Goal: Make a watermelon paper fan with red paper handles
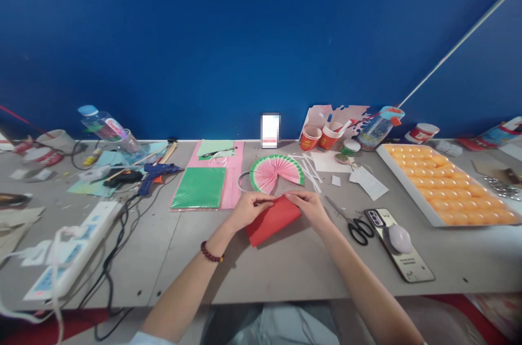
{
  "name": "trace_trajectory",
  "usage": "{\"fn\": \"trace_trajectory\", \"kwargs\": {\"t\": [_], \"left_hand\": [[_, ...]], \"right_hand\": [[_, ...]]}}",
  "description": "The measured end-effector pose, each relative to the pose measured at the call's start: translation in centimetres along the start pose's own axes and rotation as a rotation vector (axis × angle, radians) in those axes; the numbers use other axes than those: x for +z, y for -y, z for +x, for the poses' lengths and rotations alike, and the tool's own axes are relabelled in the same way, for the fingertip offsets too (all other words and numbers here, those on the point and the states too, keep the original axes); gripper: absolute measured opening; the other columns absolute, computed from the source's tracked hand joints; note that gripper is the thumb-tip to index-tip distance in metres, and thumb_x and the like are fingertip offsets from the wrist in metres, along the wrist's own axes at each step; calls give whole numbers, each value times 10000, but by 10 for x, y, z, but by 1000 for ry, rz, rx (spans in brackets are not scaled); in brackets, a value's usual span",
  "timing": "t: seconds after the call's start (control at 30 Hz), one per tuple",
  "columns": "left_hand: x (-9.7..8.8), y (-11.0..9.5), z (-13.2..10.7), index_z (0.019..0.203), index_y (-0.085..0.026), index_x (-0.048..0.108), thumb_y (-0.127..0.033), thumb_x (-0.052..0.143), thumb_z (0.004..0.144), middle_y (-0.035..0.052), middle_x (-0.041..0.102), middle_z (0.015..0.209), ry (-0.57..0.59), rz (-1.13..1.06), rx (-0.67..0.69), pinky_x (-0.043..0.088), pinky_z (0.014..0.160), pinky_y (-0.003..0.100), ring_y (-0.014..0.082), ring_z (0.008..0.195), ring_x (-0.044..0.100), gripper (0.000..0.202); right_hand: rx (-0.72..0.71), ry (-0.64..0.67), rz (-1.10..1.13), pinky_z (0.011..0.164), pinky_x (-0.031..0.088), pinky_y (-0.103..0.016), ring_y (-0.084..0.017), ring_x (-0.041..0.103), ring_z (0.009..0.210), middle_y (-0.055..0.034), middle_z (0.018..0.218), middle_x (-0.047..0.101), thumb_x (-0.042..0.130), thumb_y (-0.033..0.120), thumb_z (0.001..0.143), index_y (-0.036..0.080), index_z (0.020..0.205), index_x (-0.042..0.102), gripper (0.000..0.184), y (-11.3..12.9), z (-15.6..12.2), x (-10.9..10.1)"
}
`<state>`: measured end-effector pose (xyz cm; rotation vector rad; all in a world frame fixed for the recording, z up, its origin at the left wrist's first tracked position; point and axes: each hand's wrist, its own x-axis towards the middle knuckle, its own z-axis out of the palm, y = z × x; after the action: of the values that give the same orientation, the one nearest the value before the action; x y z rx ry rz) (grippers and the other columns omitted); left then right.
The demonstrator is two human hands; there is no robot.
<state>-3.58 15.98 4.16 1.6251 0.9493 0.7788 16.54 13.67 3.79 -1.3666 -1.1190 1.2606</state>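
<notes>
Pinching the red paper sheet (pixel 271 222) near its top edge, left hand (pixel 248 210) and right hand (pixel 312 209) hold it over the worktop (pixel 265 281). Likely light, easily creased — best taken by edges — though layers are unclear.

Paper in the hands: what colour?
The paper is red; seen in the head view.

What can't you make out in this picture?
All in the head view:
Red paper: parts of its far edge, hidden by the left hand and right hand.
Screen: its contents, blurred into blocks.
Phone: part of its back, hidden by a pale object.
Card: its markings, too small to read.
Left sleeve: the rest, cut off by the bottom edge.
</notes>
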Motion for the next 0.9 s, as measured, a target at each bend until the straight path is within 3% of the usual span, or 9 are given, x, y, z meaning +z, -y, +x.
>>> {"fn": "trace_trajectory", "kwargs": {"t": [0.17,0.4,0.7,0.9], "left_hand": [[0,4,1,1023,-167,708,-338,643,795,86,715,1045,33,36,-23,511,824,304,218,937,659,292],[4,6,1,978,-148,710,-273,651,773,87,726,988,35,105,-68,501,786,296,204,860,659,247],[8,16,2,956,-129,700,-291,652,752,84,727,855,45,139,-145,494,686,296,200,753,646,265],[15,13,-3,975,-164,679,-211,581,799,56,687,867,20,310,-81,482,706,287,183,766,620,207]], "right_hand": [[36,0,4,759,485,-344,-238,655,801,-69,831,736,725,464,639,152,777,751,342,1,4,-7],[-32,-104,-228,767,475,-353,-240,650,812,-68,831,736,657,438,681,176,780,739,291,-10,14,-19],[-216,-275,-479,712,483,-338,-230,652,724,-68,801,734,544,392,750,188,771,707,262,-21,21,-24],[-355,-244,-758,729,457,-325,-221,630,774,-68,866,715,453,303,846,203,819,672,243,-26,24,-25]]}}
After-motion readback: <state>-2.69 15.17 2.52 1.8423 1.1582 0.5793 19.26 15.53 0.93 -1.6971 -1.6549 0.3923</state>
